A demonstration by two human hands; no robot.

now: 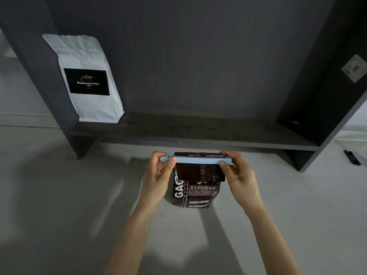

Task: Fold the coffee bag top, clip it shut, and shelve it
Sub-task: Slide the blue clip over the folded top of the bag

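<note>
Hands, left hand (158, 173) and right hand (236, 171), pinch pale-blue clip (196, 160) across folded dark-brown coffee bag (195, 193).

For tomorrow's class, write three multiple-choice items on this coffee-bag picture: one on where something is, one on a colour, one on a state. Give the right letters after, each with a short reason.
1. Where does the white coffee bag stand?
A. at the left end of the shelf
B. on the floor beside the hands
C. at the right end of the shelf

2. What colour is the clip across the dark coffee bag?
A. red
B. pale blue
C. black

3. How is the dark coffee bag's top?
A. wide open, standing up
B. torn off
C. folded over, with the clip across the fold

Answers:
1 A: it leans against the left wall of the dark shelf.
2 B: the bar between the left hand and right hand is pale blue.
3 C: the top flap hangs down the bag's front below the clip, and each hand pinches one end of the clip.
</note>
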